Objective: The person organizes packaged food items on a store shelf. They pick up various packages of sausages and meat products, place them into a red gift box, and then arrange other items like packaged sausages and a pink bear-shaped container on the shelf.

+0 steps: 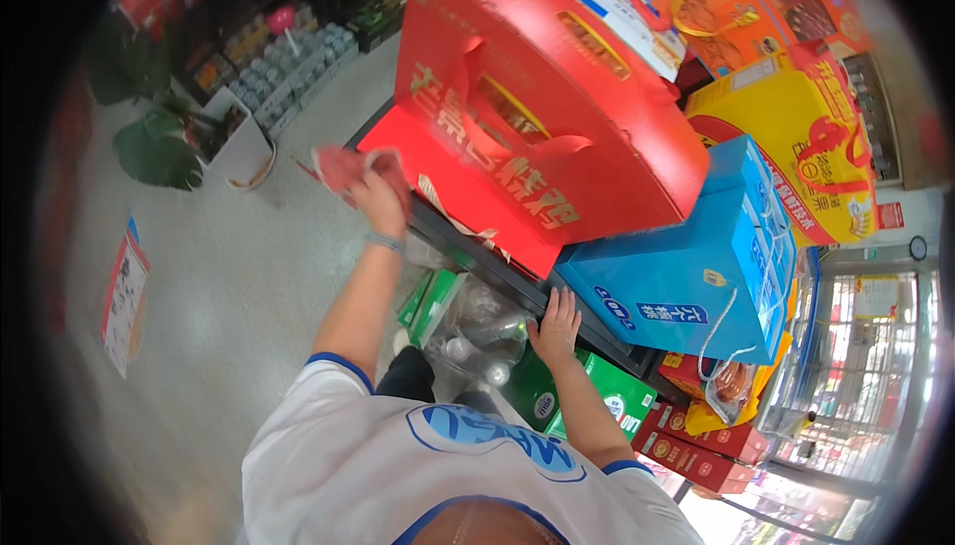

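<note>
A crumpled red cloth (339,170) is bunched in my left hand (380,198), slightly blurred, beside the end of a dark display shelf (515,273). My right hand (556,327) rests with fingers spread on that shelf's front edge and holds nothing. Between and above my hands stands a large red gift box (507,97) with ribbon handles and gold writing. It leans over a bright red surface with a tattered front edge. Just right of my right hand is a blue gift box (671,269) with white cord handles.
Below the shelf lie a clear bag of plastic bottles (477,329) and green cartons (589,388). A yellow gift box (791,142) and red boxes (694,444) are at the right. On the left floor stands a potted plant (239,138) near packed cans (298,75).
</note>
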`<state>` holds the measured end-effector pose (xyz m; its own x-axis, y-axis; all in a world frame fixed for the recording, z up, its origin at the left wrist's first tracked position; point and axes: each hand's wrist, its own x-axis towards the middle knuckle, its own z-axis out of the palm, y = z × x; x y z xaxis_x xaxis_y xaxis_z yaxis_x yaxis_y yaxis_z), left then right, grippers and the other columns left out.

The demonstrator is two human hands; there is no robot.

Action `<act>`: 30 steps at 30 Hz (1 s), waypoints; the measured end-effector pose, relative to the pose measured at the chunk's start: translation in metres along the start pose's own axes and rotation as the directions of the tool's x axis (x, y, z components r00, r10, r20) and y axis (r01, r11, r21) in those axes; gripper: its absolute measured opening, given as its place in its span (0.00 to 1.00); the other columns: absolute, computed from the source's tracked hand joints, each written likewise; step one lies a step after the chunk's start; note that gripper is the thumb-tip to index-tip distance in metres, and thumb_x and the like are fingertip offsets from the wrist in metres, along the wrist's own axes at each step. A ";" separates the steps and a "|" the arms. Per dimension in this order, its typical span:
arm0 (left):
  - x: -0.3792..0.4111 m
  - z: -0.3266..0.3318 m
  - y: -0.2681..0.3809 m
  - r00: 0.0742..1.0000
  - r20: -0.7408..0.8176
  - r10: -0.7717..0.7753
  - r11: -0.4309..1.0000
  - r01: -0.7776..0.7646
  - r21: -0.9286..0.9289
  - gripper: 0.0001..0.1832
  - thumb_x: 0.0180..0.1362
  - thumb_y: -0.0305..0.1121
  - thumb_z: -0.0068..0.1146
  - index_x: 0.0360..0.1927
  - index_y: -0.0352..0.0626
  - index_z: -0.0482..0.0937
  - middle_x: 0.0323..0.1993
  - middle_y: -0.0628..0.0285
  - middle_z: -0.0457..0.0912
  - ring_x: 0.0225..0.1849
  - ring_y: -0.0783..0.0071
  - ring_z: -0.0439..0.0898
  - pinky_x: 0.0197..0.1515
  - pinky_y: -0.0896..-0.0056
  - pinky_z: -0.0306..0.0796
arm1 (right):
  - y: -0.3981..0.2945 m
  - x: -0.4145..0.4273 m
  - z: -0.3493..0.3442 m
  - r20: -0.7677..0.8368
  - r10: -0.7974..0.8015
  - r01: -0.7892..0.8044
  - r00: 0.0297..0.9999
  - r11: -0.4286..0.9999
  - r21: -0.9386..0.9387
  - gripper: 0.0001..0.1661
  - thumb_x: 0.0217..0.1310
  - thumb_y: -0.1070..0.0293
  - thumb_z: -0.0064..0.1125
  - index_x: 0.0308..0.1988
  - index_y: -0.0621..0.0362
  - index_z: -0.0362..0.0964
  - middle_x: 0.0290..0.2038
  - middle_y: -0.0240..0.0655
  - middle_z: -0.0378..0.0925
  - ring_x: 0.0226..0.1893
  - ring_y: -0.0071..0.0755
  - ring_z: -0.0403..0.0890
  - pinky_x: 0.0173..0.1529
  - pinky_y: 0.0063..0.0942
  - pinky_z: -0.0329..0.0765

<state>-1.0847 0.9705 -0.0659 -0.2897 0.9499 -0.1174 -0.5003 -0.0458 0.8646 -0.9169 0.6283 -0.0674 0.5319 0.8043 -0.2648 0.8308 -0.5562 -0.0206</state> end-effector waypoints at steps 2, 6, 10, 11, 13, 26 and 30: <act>0.026 0.060 0.073 0.982 0.130 0.136 0.982 -0.116 -0.150 0.14 0.64 0.29 0.39 0.44 0.34 0.75 0.41 0.57 0.78 0.39 0.69 0.78 0.39 0.69 0.72 | -0.001 -0.001 -0.003 -0.016 0.012 -0.011 1.000 1.000 0.018 0.55 0.51 0.53 0.62 0.68 0.59 0.38 0.69 0.48 0.43 0.71 0.53 0.42 0.68 0.58 0.48; 0.074 0.165 0.167 0.448 0.415 0.792 0.344 -0.889 0.303 0.14 0.56 0.34 0.47 0.41 0.35 0.78 0.41 0.48 0.80 0.41 0.57 0.80 0.45 0.55 0.72 | -0.006 0.001 -0.005 -0.080 0.001 0.002 0.997 0.999 0.039 0.53 0.48 0.55 0.65 0.67 0.58 0.45 0.68 0.47 0.48 0.70 0.51 0.47 0.67 0.56 0.51; 0.032 0.242 0.202 0.205 0.960 0.189 0.160 -0.971 0.176 0.15 0.52 0.39 0.51 0.39 0.45 0.81 0.37 0.48 0.81 0.42 0.53 0.80 0.44 0.51 0.72 | -0.010 -0.001 -0.010 -0.061 0.034 -0.030 0.998 0.997 0.068 0.53 0.48 0.54 0.65 0.68 0.55 0.45 0.69 0.46 0.46 0.70 0.50 0.45 0.68 0.55 0.49; 0.010 0.252 0.198 0.088 0.992 0.089 0.222 -0.973 0.066 0.13 0.52 0.39 0.51 0.38 0.47 0.81 0.36 0.50 0.82 0.42 0.54 0.80 0.44 0.50 0.72 | -0.012 0.000 -0.015 -0.056 0.048 -0.045 0.997 0.997 0.060 0.53 0.49 0.54 0.65 0.68 0.54 0.44 0.69 0.45 0.45 0.71 0.49 0.45 0.68 0.55 0.49; -0.068 0.256 0.194 -0.085 0.993 0.085 0.198 -0.975 -0.100 0.10 0.51 0.38 0.53 0.37 0.57 0.82 0.32 0.55 0.80 0.40 0.55 0.79 0.45 0.55 0.72 | -0.011 -0.002 -0.015 -0.023 0.084 -0.083 0.996 0.995 0.054 0.53 0.49 0.54 0.65 0.68 0.54 0.44 0.70 0.45 0.44 0.71 0.49 0.44 0.69 0.54 0.48; 0.062 0.174 0.173 0.216 0.607 0.765 0.060 -0.962 0.267 0.22 0.42 0.26 0.53 0.45 0.47 0.79 0.39 0.53 0.81 0.47 0.52 0.76 0.52 0.55 0.68 | -0.010 -0.003 -0.001 -0.245 0.063 -0.009 0.967 0.976 0.216 0.42 0.51 0.56 0.64 0.62 0.53 0.57 0.64 0.46 0.58 0.67 0.51 0.55 0.66 0.52 0.55; 0.135 0.131 0.125 0.742 0.280 0.609 0.630 -0.667 0.397 0.16 0.52 0.30 0.45 0.42 0.34 0.77 0.42 0.45 0.80 0.45 0.47 0.78 0.50 0.55 0.69 | -0.066 0.006 -0.095 -0.712 0.025 0.485 0.701 0.716 0.502 0.17 0.52 0.74 0.62 0.45 0.60 0.74 0.47 0.47 0.74 0.50 0.52 0.75 0.54 0.39 0.72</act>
<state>-1.0796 1.1333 0.0899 -0.2912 0.7635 0.5764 0.2015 -0.5400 0.8172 -0.9531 0.6900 0.0235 0.5105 0.6992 0.5005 0.7705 -0.1135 -0.6273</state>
